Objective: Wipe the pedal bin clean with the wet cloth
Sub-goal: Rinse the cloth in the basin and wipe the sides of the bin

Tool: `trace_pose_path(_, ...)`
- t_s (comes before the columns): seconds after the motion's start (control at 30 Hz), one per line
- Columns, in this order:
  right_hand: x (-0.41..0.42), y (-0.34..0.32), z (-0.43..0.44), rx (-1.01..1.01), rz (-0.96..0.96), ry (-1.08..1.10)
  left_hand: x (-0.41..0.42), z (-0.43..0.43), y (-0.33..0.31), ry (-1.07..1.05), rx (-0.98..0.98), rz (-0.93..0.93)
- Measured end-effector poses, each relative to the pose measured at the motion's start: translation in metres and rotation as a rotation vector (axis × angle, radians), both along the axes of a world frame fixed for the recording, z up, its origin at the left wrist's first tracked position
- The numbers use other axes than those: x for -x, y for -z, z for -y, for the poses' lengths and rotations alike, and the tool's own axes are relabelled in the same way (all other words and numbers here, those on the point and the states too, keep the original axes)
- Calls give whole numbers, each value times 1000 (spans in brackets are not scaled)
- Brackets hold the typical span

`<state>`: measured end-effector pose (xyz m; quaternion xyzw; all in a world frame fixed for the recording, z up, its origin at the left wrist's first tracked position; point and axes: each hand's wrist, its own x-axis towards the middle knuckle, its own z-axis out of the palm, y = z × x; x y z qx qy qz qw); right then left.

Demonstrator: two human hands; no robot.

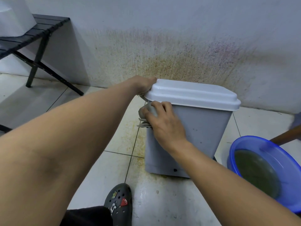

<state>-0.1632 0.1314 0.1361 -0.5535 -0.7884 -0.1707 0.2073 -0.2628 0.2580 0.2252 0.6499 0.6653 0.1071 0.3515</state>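
Nearest the camera, a dark clog (119, 203) dotted with small charms stands on the pale tiled floor (101, 167), with a dark trouser leg just beside it; to the right a blue basin (267, 174) holding murky greenish water sits on the floor close by the pedal bin (200, 136), and a brown handle reaches in over the basin's far rim. The grey bin stands upright near the wall with its white lid (192, 94) closed; the right hand (164, 123) presses a bunched grey wet cloth (145, 115) against the bin's upper left corner just under the lid, fingers curled over the cloth; the left hand (144, 86) grips the lid's far left corner, its fingers wrapped out of sight behind the rim. Yellow-brown staining marks the tiles left of the bin and under its base; behind it the light wall (179, 59) is speckled with brown and reddish splatter. Far left, a black slatted bench (35, 39) on crossed legs carries a white object.
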Motion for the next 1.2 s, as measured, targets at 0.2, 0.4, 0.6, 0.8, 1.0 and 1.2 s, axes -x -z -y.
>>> trace_pose_path(0.2,18,35,15,100,112,77,-2,3,-6,23,-12,7)
trace_pose_path(0.4,19,35,31,237,81,55,-1,5,-9,50,4,-5)
trace_pose_path(0.6,10,-6,13,69,-31,80,-3,12,-14,21,21,32)
trace_pose_path(0.8,9,34,29,192,-17,96,0,8,-8,46,41,47)
trace_pose_path(1.0,10,71,55,321,-69,123,2,-5,1,18,99,-2)
trace_pose_path(1.2,8,91,72,470,-117,59,1,-6,0,38,65,-4)
